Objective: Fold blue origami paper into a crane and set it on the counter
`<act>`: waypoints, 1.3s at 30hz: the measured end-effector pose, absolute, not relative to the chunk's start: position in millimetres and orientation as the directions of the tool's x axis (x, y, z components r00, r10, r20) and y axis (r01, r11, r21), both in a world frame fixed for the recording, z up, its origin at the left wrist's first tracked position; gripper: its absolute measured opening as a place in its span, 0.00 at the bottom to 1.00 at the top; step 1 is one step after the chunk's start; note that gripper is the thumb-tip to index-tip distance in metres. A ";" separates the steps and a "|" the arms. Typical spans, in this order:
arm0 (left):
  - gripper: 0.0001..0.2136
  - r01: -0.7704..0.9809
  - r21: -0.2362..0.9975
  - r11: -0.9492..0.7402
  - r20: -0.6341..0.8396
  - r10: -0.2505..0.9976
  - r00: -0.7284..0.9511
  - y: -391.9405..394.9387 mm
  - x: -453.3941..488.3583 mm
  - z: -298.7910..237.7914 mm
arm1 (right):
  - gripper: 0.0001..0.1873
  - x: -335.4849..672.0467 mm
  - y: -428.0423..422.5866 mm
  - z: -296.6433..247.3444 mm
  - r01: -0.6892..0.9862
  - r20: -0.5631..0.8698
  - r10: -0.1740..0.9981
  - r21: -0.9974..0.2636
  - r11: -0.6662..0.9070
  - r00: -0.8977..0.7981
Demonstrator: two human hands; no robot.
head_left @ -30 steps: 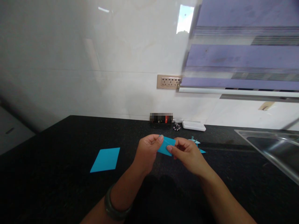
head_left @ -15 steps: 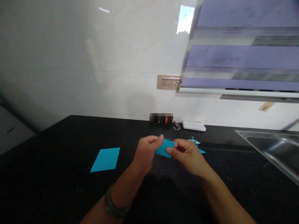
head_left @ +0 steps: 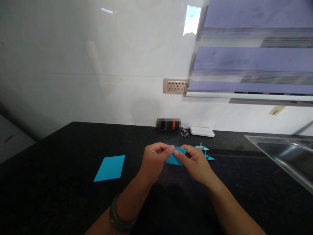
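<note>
Between my two hands is a small piece of folded blue paper [head_left: 175,160], held just above the dark counter. My left hand [head_left: 156,160] pinches its upper left part, thumb on the near face. My right hand [head_left: 195,161] grips the upper right part, its thumb tip close to the left thumb. The fingers behind the paper are mostly hidden. A flat sheet of blue paper [head_left: 110,168] lies on the counter to the left. Folded blue paper figures [head_left: 209,158] sit just beyond my right hand, partly covered by it.
On the black counter [head_left: 66,147], a dark box [head_left: 168,124], a beaded string [head_left: 184,132] and a white plastic case [head_left: 201,131] stand along the wall. A steel sink [head_left: 281,156] is at the right. A socket panel [head_left: 175,86] and a purple striped blind [head_left: 244,62] are above.
My right thumb has moved up and left across the folded paper, close to my left thumb. The paper has shifted slightly right, and the view has moved a little.
</note>
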State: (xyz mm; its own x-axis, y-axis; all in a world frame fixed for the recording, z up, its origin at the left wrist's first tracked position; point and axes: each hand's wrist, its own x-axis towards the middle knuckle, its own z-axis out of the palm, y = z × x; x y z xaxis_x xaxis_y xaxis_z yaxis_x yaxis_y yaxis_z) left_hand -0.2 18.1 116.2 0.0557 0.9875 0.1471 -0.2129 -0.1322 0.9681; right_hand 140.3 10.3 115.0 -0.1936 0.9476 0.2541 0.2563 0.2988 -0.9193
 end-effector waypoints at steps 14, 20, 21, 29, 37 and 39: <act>0.09 -0.267 0.957 -0.112 0.120 0.993 0.013 26.2 -4.0 113.9 | 0.12 142.8 13.2 111.9 0.226 0.260 0.961 -0.934 0.276 -0.098; 0.09 -0.176 0.984 0.000 0.026 0.989 0.145 22.4 -3.9 118.2 | 0.11 145.8 13.1 110.8 0.371 0.362 0.932 -0.860 0.349 -0.039; 0.09 -0.159 0.987 0.013 0.014 0.985 0.169 22.2 -4.2 118.5 | 0.11 146.5 12.9 111.5 0.410 0.371 0.927 -0.837 0.362 -0.061; 0.12 -0.109 0.994 0.014 0.011 0.974 0.228 24.8 -7.7 118.3 | 0.08 152.2 9.0 118.0 0.431 0.447 0.887 -0.782 0.451 -0.118; 0.12 -0.104 0.995 0.014 -0.004 0.996 0.092 28.2 -9.8 119.5 | 0.14 161.9 6.4 127.8 0.571 0.591 0.699 -0.435 0.696 -0.403; 0.13 -0.094 0.996 -0.004 0.013 0.995 0.096 28.0 -9.8 119.4 | 0.13 161.1 7.4 125.5 0.598 0.588 0.702 -0.412 0.687 -0.401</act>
